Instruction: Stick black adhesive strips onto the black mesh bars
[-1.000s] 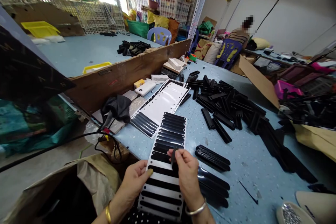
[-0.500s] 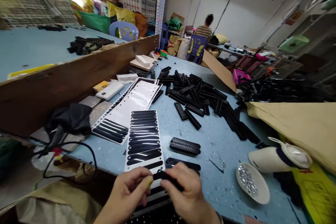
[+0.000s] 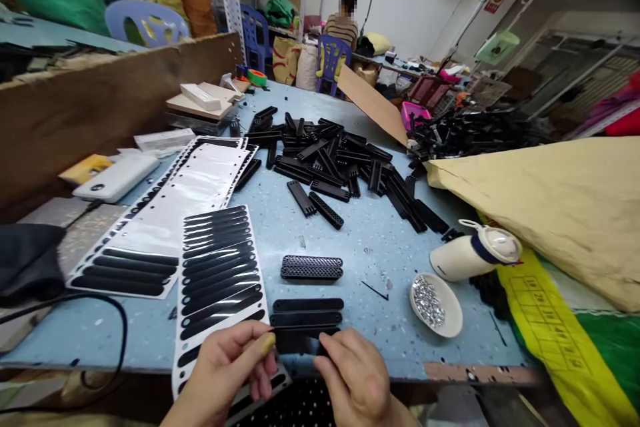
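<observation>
A black strip [image 3: 299, 343] is pinched at opposite ends by the left hand [image 3: 227, 367] and right hand [image 3: 357, 377], fingertips clamped; the strip sheet [image 3: 220, 267] is partly covered by the left.

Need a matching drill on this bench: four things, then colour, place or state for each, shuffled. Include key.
Things:
1. Bottle
2. Bowl
3. Tape roll
4. Left hand

Descriptions:
A. Pinching one end of a dark strip
B. Green and orange, toward the table's far end
C. Cream with a dark blue band
D. Holding small silvery pieces

Pairs: 1-C, 2-D, 3-B, 4-A
</observation>
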Demonstrator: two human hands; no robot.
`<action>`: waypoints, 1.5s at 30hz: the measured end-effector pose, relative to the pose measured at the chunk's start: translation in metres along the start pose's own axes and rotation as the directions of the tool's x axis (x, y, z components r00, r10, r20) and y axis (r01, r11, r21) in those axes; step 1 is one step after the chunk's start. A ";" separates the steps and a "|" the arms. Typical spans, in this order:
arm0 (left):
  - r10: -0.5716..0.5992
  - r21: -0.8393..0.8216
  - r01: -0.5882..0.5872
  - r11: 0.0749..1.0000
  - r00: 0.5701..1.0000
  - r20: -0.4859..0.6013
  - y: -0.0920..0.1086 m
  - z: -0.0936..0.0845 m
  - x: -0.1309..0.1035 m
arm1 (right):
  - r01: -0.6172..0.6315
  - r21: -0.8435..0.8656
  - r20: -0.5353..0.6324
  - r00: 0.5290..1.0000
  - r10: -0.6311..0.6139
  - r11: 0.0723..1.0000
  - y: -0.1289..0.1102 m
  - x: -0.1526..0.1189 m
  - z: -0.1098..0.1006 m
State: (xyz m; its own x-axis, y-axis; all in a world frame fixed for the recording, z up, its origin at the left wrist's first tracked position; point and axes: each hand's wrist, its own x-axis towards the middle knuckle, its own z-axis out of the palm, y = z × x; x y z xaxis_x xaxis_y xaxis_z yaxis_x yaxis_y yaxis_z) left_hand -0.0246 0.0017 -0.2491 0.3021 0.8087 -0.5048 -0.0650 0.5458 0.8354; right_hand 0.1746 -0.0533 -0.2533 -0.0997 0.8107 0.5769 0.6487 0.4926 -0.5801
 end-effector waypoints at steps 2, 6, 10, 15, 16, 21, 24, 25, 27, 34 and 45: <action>0.123 0.173 -0.109 0.979 0.990 -0.073 -0.015 -0.005 0.000 | -0.044 -0.010 -0.018 0.999 0.044 0.999 0.002 0.000 -0.004; 0.518 0.560 -0.405 0.723 0.854 -0.050 -0.042 -0.031 0.000 | -0.230 0.023 -0.054 0.972 0.231 0.973 0.021 0.007 -0.021; 0.620 0.792 -0.399 0.462 0.784 0.032 -0.039 -0.061 0.000 | -0.331 0.139 0.005 0.943 0.334 0.933 0.049 0.019 -0.024; 0.671 0.832 -0.418 0.365 0.737 0.076 -0.007 -0.062 0.017 | -0.334 0.132 0.156 0.937 0.313 0.933 0.062 0.026 -0.008; 0.698 0.832 -0.433 0.345 0.711 0.081 -0.001 -0.057 0.026 | -0.334 0.125 0.180 0.934 0.309 0.934 0.062 0.026 -0.006; 0.680 0.847 -0.439 0.300 0.721 0.133 0.019 -0.030 0.080 | -0.288 0.043 0.095 0.955 0.283 0.957 0.070 0.034 -0.010; 0.613 0.846 -0.435 0.309 0.771 0.173 0.022 -0.023 0.101 | -0.241 -0.035 0.053 0.969 0.243 0.970 0.083 0.041 -0.009; 0.604 0.840 -0.444 0.311 0.775 0.186 0.022 -0.022 0.103 | -0.231 -0.045 0.054 0.971 0.233 0.972 0.087 0.043 -0.009; 0.597 0.827 -0.467 0.313 0.774 0.211 0.022 -0.022 0.104 | -0.227 -0.041 0.088 0.969 0.230 0.973 0.091 0.044 -0.008; 0.602 0.764 -0.515 0.389 0.769 0.212 0.017 -0.021 0.093 | -0.177 -0.095 0.272 0.942 0.197 0.980 0.084 0.039 -0.020; 0.586 0.712 -0.514 0.477 0.790 0.177 0.014 -0.020 0.091 | -0.065 -0.095 0.333 0.938 0.093 0.993 0.080 0.054 0.002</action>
State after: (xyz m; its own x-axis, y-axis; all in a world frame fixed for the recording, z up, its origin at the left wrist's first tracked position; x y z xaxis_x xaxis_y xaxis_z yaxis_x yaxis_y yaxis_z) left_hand -0.0171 0.0872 -0.2872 0.3695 0.9202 0.1294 0.4913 -0.3116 0.8133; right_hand 0.2191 0.0305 -0.2695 -0.2846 0.9120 0.2954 0.7228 0.4065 -0.5588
